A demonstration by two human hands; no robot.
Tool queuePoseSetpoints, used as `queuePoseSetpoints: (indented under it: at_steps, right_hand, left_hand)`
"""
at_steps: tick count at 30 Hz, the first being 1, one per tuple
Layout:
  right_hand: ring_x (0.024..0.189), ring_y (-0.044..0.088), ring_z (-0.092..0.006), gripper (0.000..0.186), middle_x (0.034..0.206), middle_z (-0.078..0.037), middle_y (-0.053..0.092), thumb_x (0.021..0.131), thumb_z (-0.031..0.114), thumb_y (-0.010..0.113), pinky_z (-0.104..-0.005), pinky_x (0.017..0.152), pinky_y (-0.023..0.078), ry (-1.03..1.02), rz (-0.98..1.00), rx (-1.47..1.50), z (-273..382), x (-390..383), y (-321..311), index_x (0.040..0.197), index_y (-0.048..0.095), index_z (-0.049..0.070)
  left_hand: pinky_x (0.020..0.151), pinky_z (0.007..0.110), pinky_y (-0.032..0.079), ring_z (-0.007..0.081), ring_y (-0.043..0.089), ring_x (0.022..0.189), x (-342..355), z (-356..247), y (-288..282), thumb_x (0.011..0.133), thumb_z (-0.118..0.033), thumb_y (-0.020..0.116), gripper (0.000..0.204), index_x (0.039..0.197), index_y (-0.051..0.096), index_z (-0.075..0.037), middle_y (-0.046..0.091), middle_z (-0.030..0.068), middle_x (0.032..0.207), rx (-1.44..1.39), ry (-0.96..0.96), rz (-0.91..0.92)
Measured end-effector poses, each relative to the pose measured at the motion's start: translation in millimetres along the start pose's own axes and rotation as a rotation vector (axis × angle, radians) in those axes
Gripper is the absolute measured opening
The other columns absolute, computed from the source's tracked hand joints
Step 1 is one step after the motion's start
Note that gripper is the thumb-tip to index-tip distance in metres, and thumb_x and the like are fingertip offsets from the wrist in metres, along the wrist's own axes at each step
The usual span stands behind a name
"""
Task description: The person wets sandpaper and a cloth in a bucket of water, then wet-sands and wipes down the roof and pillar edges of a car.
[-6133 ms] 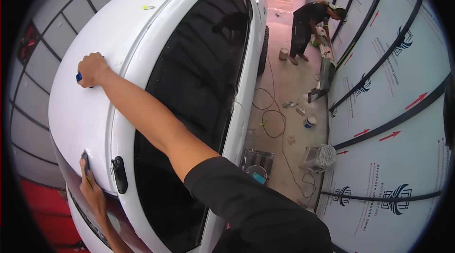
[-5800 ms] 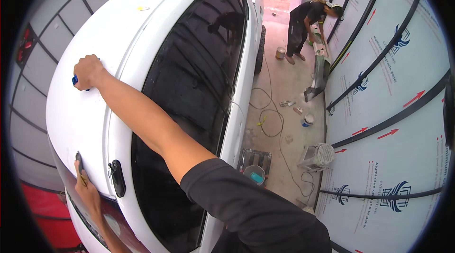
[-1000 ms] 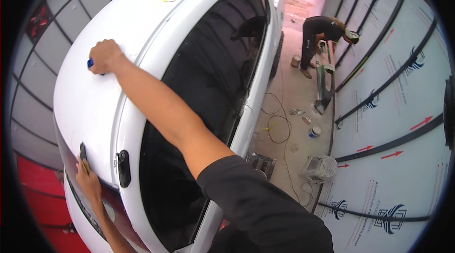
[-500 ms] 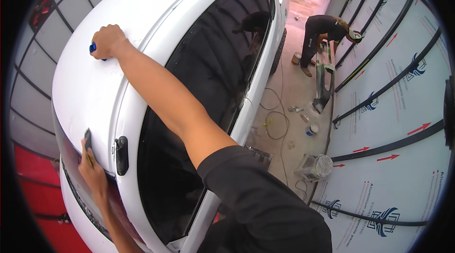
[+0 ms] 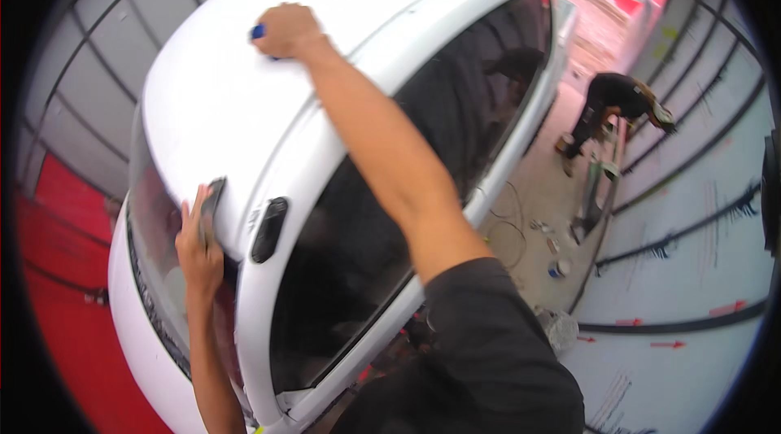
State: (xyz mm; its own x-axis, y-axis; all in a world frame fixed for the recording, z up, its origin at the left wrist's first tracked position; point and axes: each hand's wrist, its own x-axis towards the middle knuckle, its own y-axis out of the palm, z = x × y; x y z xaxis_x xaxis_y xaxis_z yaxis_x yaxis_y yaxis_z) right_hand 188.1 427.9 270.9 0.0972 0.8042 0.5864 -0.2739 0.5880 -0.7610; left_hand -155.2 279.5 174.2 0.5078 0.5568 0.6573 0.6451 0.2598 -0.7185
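Clutching a blue tool (image 5: 258, 31), the right hand (image 5: 290, 30) rests on the white roof (image 5: 236, 109), upper left of the frame. Further down, left of centre, the left hand (image 5: 200, 261) holds a dark tool (image 5: 214, 201) by the roof's front edge, near the windshield (image 5: 151, 205). A black fitting (image 5: 270, 230) sits nearby; another person (image 5: 608, 99) bends over, upper right.

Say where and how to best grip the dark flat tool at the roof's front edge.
Probably by its lower end, coming from the picture's lower left: the dark flat tool is long and narrow, reaching over the white roof, its upper tip uncovered. The left hand holds it about that way.
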Motion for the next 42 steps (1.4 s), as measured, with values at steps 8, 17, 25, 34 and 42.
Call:
queuePoseSetpoints:
  at_steps: [8, 17, 25, 34, 42]
  right_hand:
    - [0.094, 0.073, -0.0332, 0.034, 0.097, -0.012, 0.078, 0.084, 0.043, 0.067, -0.0424, 0.086, 0.058, 0.011, -0.08, 0.051, -35, -17, -11, 0.101, 0.081, 0.018]
    - [0.088, 0.073, -0.0326, 0.033, 0.092, -0.011, 0.078, 0.086, 0.043, 0.066, -0.0424, 0.083, 0.057, 0.023, -0.06, 0.131, -15, -14, -1, 0.097, 0.081, 0.016]
    - [0.094, 0.074, -0.0322, 0.029, 0.095, -0.012, 0.078, 0.08, 0.04, 0.07, -0.0439, 0.086, 0.059, -0.062, -0.232, 0.03, -38, -10, 4, 0.093, 0.08, 0.017]
    - [0.095, 0.072, -0.0299, 0.031, 0.099, -0.011, 0.075, 0.078, 0.043, 0.069, -0.0401, 0.083, 0.057, 0.015, -0.087, 0.046, -20, -1, 21, 0.094, 0.081, 0.018]
    - [0.096, 0.071, -0.0272, 0.034, 0.101, -0.011, 0.074, 0.079, 0.044, 0.068, -0.0382, 0.083, 0.055, 0.006, 0.002, 0.055, -12, -1, 26, 0.096, 0.079, 0.016]
  left_hand:
    - [0.1, 0.038, 0.053, 0.0369, 0.073, 0.101, 12, -41, 38, 0.087, 0.013, 0.051, 0.05, 0.134, 0.062, -0.002, 0.068, 0.0265, 0.122, -0.116, 0.007, -0.068]
    - [0.117, 0.045, 0.041, 0.0418, 0.057, 0.127, 30, -4, 18, 0.083, 0.011, 0.052, 0.054, 0.136, 0.059, 0.001, 0.058, 0.0268, 0.137, -0.112, -0.195, 0.027]
    - [0.112, 0.043, 0.043, 0.0368, 0.049, 0.055, 47, 28, 17, 0.101, -0.004, 0.052, 0.038, 0.137, 0.061, -0.006, 0.058, 0.029, 0.075, -0.042, -0.402, 0.121]
    - [0.124, 0.052, 0.023, 0.0361, 0.059, 0.132, 24, 8, 27, 0.107, -0.005, 0.044, 0.037, 0.141, 0.055, 0.005, 0.064, 0.0246, 0.134, -0.131, -0.107, 0.087]
    - [0.117, 0.037, 0.035, 0.0323, 0.068, 0.12, 13, 20, 35, 0.107, -0.003, 0.044, 0.037, 0.142, 0.054, 0.005, 0.068, 0.0283, 0.125, -0.082, -0.194, 0.006]
